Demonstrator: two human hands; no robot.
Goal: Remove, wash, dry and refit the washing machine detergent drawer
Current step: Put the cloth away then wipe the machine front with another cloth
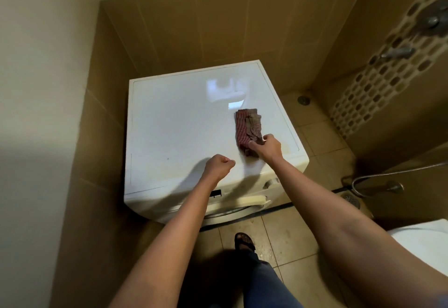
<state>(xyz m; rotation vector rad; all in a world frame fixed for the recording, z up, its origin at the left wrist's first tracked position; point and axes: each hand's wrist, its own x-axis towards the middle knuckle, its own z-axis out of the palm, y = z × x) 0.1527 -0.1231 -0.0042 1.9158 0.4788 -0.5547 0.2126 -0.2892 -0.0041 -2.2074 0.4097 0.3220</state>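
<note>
Foot: a sandalled foot stands on the tiled floor, lower middle of the frame, just before the washer.
Washer front: only a thin strip shows under the top's near edge, and the left arm crosses it.
Drawer: not made out; whether it sits in its slot cannot be told.
Left hand: curled into a fist over the top's near edge, holding nothing visible.
Right hand: grips the near end of the cloth.
Cloth: striped and crumpled, lying on the washer top, right of centre.
Progress: no drawer lies out, so this is likely either before removal or after refitting.
</note>
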